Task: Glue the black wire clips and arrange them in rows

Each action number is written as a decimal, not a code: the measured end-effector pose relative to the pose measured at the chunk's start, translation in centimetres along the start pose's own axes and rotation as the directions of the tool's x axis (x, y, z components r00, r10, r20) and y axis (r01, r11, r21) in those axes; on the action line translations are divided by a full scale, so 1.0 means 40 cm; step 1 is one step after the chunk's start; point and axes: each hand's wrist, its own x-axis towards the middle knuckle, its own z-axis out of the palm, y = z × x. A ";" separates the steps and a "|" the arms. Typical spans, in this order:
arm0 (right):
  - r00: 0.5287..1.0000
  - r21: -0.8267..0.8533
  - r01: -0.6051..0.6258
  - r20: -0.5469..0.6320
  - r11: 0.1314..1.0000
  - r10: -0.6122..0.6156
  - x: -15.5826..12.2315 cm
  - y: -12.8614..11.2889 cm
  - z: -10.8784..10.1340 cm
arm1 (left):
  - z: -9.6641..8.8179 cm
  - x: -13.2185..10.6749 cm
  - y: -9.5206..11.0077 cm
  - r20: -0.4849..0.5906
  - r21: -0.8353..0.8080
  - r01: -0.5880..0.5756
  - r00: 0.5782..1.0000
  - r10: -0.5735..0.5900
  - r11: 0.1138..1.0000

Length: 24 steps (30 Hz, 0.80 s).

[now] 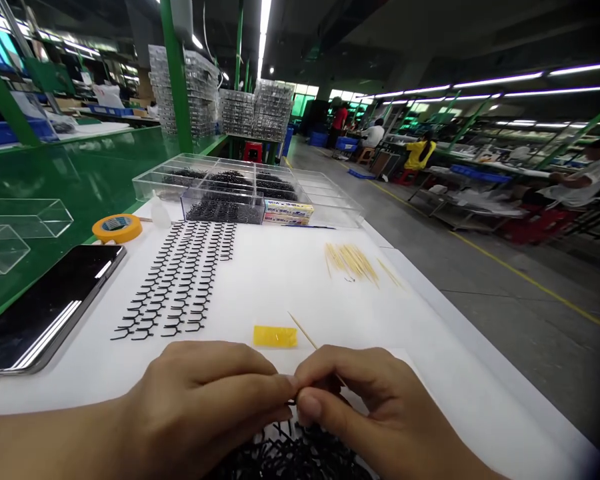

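Note:
My left hand [205,400] and my right hand [365,407] meet at the near edge of the white table [280,280], fingertips pinched together. Between them sits a tiny black part [293,402], held by the left fingertips. My right hand grips a thin wooden stick [303,331] that points up and away to the left. A heap of small black parts [290,457] lies just under both hands. A small yellow pad [275,336] lies just beyond the fingers.
Rows of black parts [180,280] are laid out on the left. A dark phone [45,307], yellow tape roll [117,227], clear compartment trays [230,183] and a spread of sticks [353,261] surround them. Seated workers [580,183] line the aisle at right.

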 end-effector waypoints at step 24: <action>0.980 -0.129 -0.037 -0.198 0.991 0.011 0.062 0.052 -0.041 | 0.035 0.009 -0.067 0.102 -0.416 0.412 0.907 -0.408 0.811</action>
